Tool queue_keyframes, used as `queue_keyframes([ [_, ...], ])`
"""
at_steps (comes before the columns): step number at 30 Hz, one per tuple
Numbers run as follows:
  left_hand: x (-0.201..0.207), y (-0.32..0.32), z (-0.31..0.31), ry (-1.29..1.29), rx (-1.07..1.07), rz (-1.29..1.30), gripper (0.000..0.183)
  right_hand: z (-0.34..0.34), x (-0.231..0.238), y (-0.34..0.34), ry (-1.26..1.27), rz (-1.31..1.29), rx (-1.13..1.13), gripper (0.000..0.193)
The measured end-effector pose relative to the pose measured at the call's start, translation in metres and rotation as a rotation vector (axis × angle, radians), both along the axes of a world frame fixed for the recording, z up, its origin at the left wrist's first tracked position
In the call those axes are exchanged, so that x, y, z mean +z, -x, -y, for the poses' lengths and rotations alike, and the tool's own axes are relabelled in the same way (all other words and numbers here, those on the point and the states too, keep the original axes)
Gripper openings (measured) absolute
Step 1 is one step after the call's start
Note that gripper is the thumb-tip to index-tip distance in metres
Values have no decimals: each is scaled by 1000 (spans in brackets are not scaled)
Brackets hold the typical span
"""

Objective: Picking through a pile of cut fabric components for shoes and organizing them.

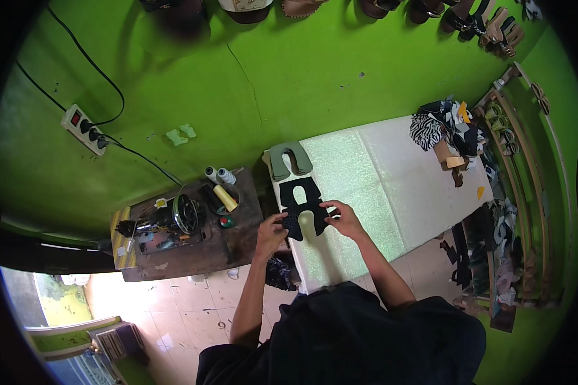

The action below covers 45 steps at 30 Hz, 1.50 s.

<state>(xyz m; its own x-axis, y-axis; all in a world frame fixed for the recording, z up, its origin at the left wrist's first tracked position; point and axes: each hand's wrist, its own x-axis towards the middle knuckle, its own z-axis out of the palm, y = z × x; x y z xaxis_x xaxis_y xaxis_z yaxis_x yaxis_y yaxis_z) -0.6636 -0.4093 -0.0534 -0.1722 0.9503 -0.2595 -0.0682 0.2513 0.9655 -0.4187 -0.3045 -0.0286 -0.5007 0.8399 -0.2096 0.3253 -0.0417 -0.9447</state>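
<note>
Low on the left end of a white-topped table (379, 186), a black U-shaped piece (293, 224), seemingly cut fabric or leather, spans the gap between my hands. My left hand (271, 236) has its fingers curled at the left edge of this piece. On the opposite edge, the thumb and fingers of my right hand (344, 221) pinch it. Another black U-shaped piece (311, 185) lies just beyond, touching or overlapping it. Farther back at the table's corner sits a stack of grey-green U-shaped pieces (280, 163).
A sewing machine (167, 218) stands on a dark worktable at left, with white thread spools (226, 176) and a yellow cone (225, 198). Scraps (430, 131) pile up at the far right, beside a wooden rack (526, 167). A power strip (83, 130) hangs on the green wall.
</note>
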Motion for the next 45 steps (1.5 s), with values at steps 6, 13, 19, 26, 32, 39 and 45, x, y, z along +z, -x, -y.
queue_keyframes([
  [6,-15,13,-42,-8,-7,-185,52,-35,-24,17,-23,28,7,49],
  [13,-48,27,-86,85,13,-250,53,-78,-56,34,-38,5,2,49],
  [19,-72,25,-110,134,107,-81,53,-104,-93,38,-90,50,23,47],
  [26,-103,32,-118,193,78,-268,53,-114,-111,46,-20,129,19,47],
  [32,-111,26,-118,31,52,-629,47,-119,-124,48,-190,159,52,47],
  [39,-92,11,-121,105,62,-657,47,-110,-105,48,-335,329,50,46],
  [45,-92,5,-102,-28,-117,-1014,44,-84,-95,52,-606,504,143,42],
])
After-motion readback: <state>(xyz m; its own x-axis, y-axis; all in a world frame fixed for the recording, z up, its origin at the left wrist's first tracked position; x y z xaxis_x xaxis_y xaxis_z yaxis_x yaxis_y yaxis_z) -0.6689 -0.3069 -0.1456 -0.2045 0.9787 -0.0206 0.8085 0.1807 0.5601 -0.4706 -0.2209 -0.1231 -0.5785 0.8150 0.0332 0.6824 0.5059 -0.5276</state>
